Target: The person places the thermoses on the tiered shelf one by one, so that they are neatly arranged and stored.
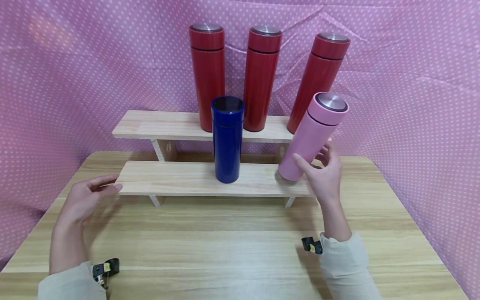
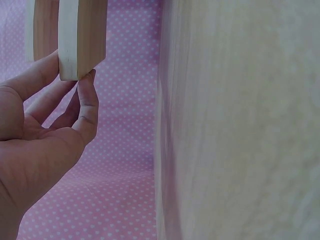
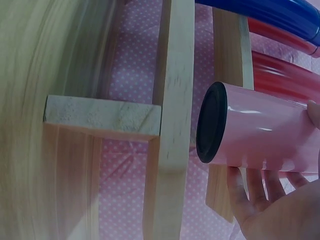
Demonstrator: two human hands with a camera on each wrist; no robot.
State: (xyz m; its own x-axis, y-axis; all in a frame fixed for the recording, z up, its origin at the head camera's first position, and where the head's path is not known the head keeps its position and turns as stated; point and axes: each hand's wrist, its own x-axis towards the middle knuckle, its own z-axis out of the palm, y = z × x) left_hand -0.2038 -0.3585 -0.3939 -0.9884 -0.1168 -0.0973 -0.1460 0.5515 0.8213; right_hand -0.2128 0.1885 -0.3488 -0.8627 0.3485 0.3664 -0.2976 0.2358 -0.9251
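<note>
A pink thermos flask [image 1: 313,135] with a steel-topped lid leans to the right over the right part of the lower wooden shelf [image 1: 172,178]. My right hand [image 1: 327,177] grips it, thumb on one side and fingers on the other. In the right wrist view the flask's dark base [image 3: 211,122] is a little apart from the shelf board. At the shelf's left end, my left hand [image 1: 84,198] holds the board's corner between thumb and fingers, as the left wrist view also shows. A blue thermos flask [image 1: 228,143] stands on the middle of the lower shelf.
Three red thermos flasks, left [image 1: 208,79], middle [image 1: 261,79] and right [image 1: 318,81], stand on the upper wooden shelf [image 1: 161,124] behind. The two-step stand rests on a wood-grain table [image 1: 210,250]. A pink dotted cloth [image 1: 112,62] hangs behind and beside the table.
</note>
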